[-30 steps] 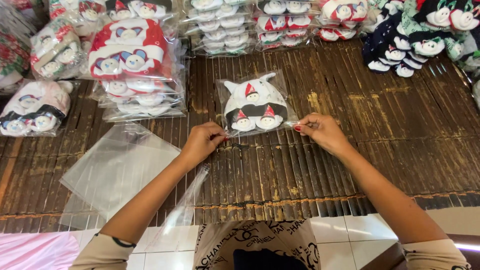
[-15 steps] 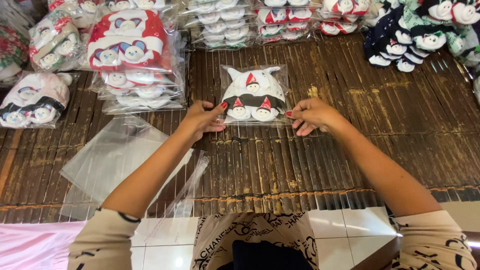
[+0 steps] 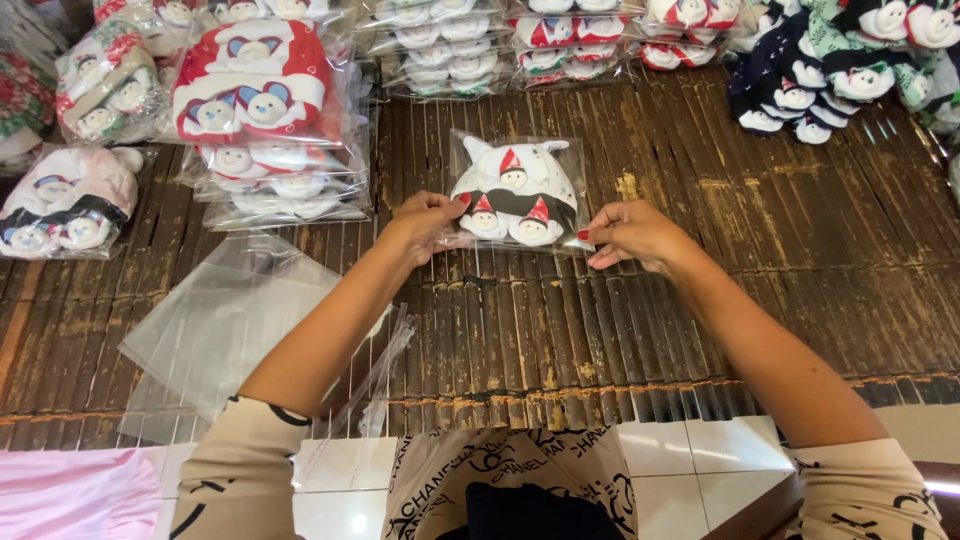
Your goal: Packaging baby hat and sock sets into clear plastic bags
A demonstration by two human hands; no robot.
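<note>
At the lower corners of a clear packet (image 3: 517, 190), both sets of fingers pinch its edge: left hand (image 3: 428, 222) at the left corner, right hand (image 3: 630, 235) at the right; inside sits a white baby hat with small red-capped figures, its pointed ears aimed away from the person; the packet lies flat on the slatted bench (image 3: 760, 260); empty clear bags (image 3: 225, 320) lie to the left.

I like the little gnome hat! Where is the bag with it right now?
In the head view, the bagged white hat lies mid-mat, pinched between the left hand and right hand, right of the stack of bagged hats.
</note>
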